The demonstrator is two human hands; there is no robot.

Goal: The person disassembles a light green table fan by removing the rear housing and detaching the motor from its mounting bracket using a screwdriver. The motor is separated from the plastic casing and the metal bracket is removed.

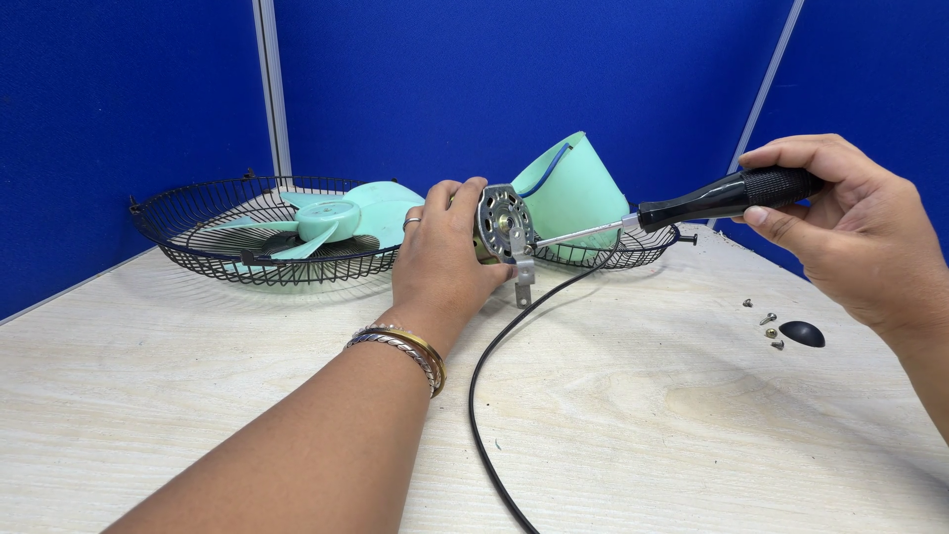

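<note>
- Now my left hand grips the fan motor, fingers wrapped round it, near the table's far edge.
- My right hand clasps the screwdriver, tip on the motor face.
- Judging so, I'm working a screw; next needs steady turning.

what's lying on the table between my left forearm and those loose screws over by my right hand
In the head view, only the black power cable crosses that stretch, curving from the fan motor toward the table's near edge. The rest, up to the screws, is bare wood.

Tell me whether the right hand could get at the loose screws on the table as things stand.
Probably yes, though not at once. The screws lie bare on the table just below the right hand, beside a black cap, nothing over them. But that hand grips the screwdriver, so it lacks free fingers.
</note>
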